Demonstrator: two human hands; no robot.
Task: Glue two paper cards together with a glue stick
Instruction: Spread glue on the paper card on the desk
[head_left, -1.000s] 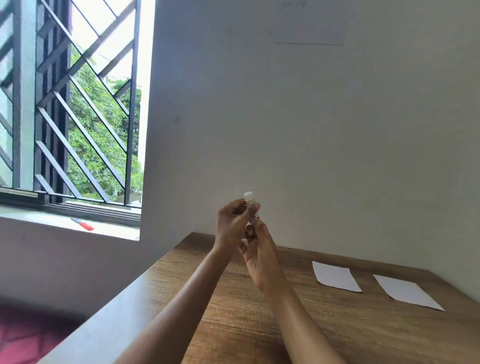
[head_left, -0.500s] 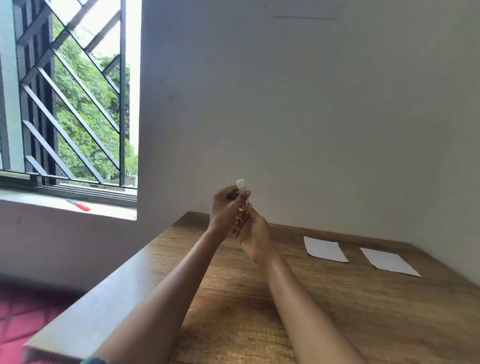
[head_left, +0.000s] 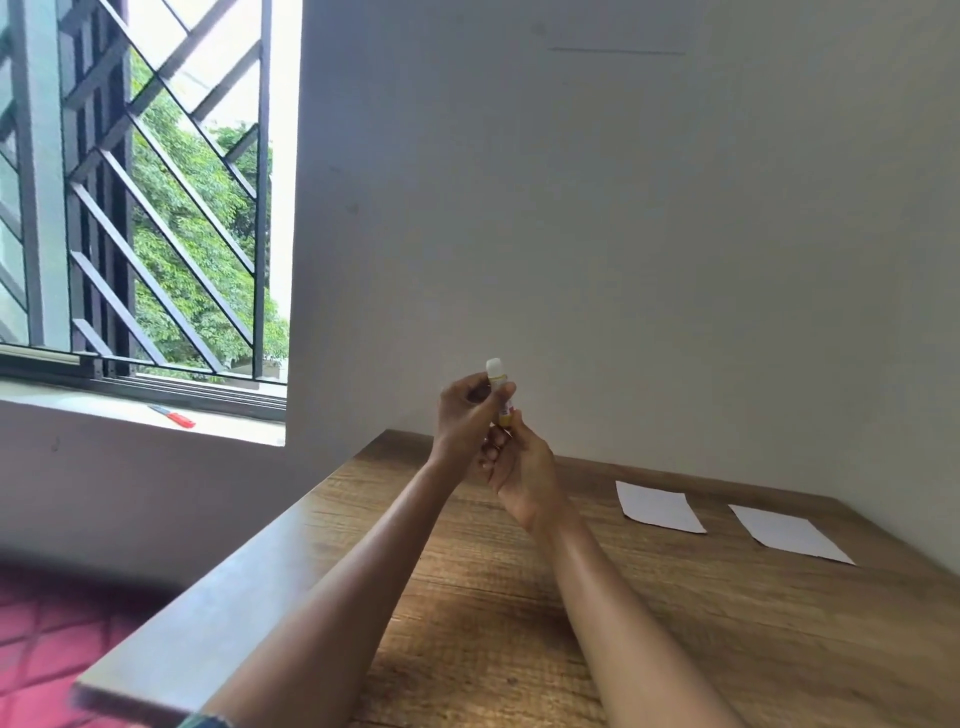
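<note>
Yellow and white, the glue stick (head_left: 497, 395) stays upright and raised between both hands: left hand (head_left: 467, 415) pinching its upper part, right hand (head_left: 519, 467) gripping the base. Little has changed in the last second, so it seems still being opened or twisted. Two paper cards (head_left: 660, 506) (head_left: 787, 535) lie untouched on the table (head_left: 675, 623), well right of the hands.

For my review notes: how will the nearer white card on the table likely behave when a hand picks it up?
The nearer card looks thin and lies nearly flat on the table, so it is probably light and hard to lift without sliding it or prying an edge. One corner seems slightly raised, hinting it will flex rather than stay stiff.
</note>
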